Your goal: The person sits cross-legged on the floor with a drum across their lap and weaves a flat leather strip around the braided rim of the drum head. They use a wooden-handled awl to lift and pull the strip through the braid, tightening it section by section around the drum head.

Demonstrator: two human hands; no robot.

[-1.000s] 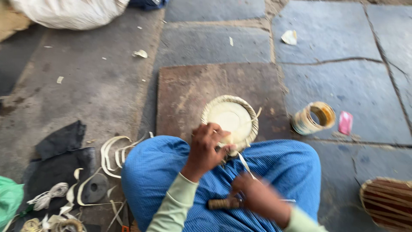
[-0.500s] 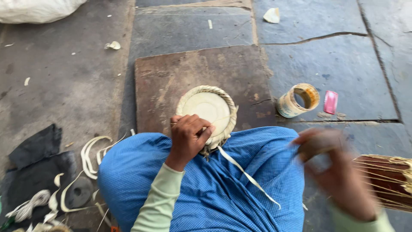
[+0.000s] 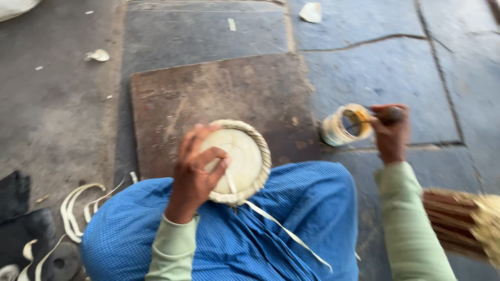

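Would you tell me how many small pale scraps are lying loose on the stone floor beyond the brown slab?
5 at least: one scrap far left, a speck beside it, another lower, a sliver top centre, one piece top right. Blur may hide more.

Blue, cream and rust over grey stone

At six o'clock, blue finely striped cloth (image 3: pixel 271 229) and pale green sleeves (image 3: pixel 409 218); centre, a cream round woven disc (image 3: pixel 245 161) trailing a whitish strip (image 3: pixel 284 229); behind it a rusty brown slab (image 3: pixel 219 93); at three o'clock a cream-and-yellow small can (image 3: pixel 344 125).
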